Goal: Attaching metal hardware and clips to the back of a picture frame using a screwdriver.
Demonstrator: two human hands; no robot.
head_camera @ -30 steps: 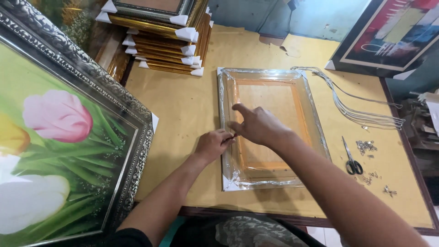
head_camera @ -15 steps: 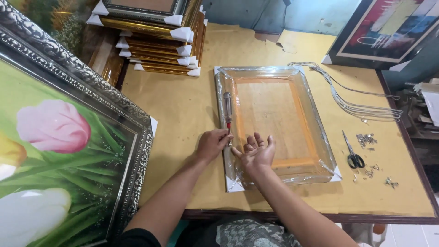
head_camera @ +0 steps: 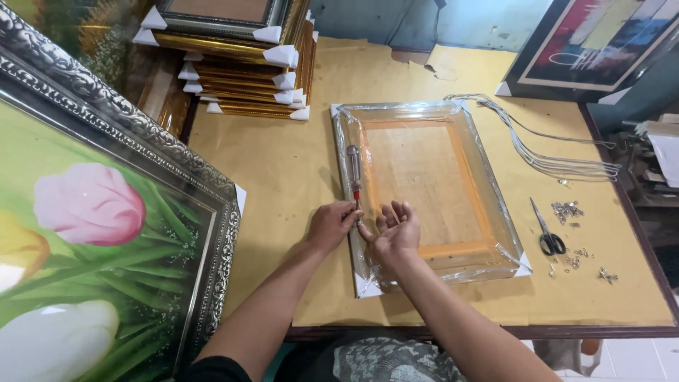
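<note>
Your left hand (head_camera: 331,225) is curled with the fingertips pinched at the red tip end of the screwdriver (head_camera: 353,172), which lies along the left rail of the plastic-wrapped frame (head_camera: 428,191). Can't tell how tight that pinch is. Your right hand (head_camera: 392,230) is loose, palm up, fingers half open, holding nothing, resting on the frame's lower left part. That frame lies back-up in the middle of the paper-covered table (head_camera: 283,163). Scissors (head_camera: 546,230) lie to its right, tulip painting (head_camera: 85,233) to your left.
</note>
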